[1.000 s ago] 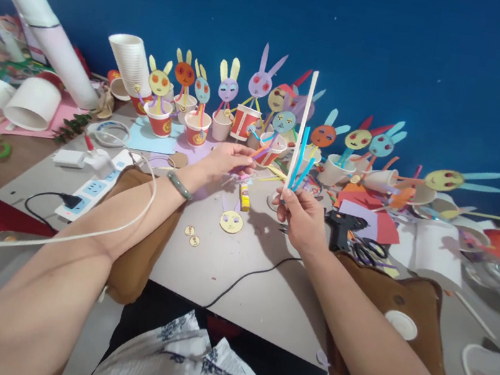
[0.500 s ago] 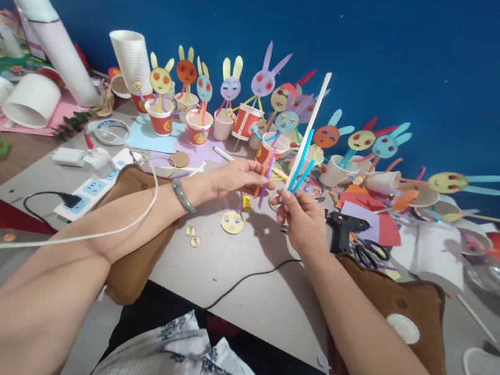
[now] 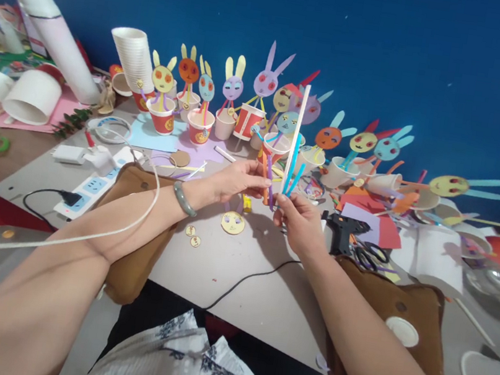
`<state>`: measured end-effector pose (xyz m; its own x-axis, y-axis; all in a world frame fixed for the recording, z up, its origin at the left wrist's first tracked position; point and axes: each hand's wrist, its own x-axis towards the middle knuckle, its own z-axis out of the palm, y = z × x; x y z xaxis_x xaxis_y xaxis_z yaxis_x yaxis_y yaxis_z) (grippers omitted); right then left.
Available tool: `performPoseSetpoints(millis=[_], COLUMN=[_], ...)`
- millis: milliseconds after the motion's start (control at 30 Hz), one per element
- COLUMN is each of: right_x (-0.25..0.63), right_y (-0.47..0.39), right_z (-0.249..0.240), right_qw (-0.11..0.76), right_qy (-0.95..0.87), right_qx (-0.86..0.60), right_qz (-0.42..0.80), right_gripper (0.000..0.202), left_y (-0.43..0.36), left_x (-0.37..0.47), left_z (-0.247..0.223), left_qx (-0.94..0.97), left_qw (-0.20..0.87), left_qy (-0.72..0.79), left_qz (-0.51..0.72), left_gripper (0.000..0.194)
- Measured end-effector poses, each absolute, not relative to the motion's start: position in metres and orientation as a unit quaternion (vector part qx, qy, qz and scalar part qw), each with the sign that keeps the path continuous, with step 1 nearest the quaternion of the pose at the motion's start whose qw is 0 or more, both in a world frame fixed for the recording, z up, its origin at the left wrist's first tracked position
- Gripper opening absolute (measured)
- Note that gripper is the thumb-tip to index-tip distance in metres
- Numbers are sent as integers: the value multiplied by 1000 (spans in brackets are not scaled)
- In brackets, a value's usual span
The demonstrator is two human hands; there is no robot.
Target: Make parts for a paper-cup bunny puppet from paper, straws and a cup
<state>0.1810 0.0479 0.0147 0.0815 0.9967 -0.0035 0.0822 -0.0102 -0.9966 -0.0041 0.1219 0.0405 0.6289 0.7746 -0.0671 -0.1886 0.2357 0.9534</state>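
My left hand (image 3: pixel 246 180) is closed in a pinch on orange and purple strips (image 3: pixel 271 189), which look like folded paper. In my right hand (image 3: pixel 298 217), the fingers grip a long white stick (image 3: pixel 296 135) and blue strips (image 3: pixel 297 179), all pointing upward. Both hands are close together above the table, and the lower ends of the strips are hidden by fingers. Below them lies a round yellow paper face (image 3: pixel 232 222) with drawn eyes. Two small yellow discs (image 3: pixel 195 241) with writing rest to its left.
Paper cups with rabbit-faced figures (image 3: pixel 250 118) line the back by the blue wall. A black glue gun (image 3: pixel 342 231) and scissors (image 3: pixel 369 254) lie right. A power strip (image 3: pixel 93 186) stands left, and a black cord (image 3: pixel 250 276) crosses the front. Brown cushions (image 3: pixel 399 322) flank the arms.
My right hand has moved slightly left toward my left hand, and the white stick has turned more upright. The blue strips now stand close beside the orange and purple ones.
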Motion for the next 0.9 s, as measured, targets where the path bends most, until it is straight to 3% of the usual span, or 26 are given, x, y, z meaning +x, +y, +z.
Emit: performPoseSetpoints(millis=[533, 900], right_x=[174, 174], right_y=[47, 46], right_z=[18, 17], right_qw=[520, 500], right_qy=[-480, -497], right_qx=[-513, -514], right_qz=[486, 488], right_gripper=[41, 40], left_y=[116, 113], left_x=[-3, -4], left_z=[43, 46], left_qx=[548, 602], left_qw=[719, 663], left_qy=[261, 305], left_qz=[338, 325], left_gripper=[32, 29])
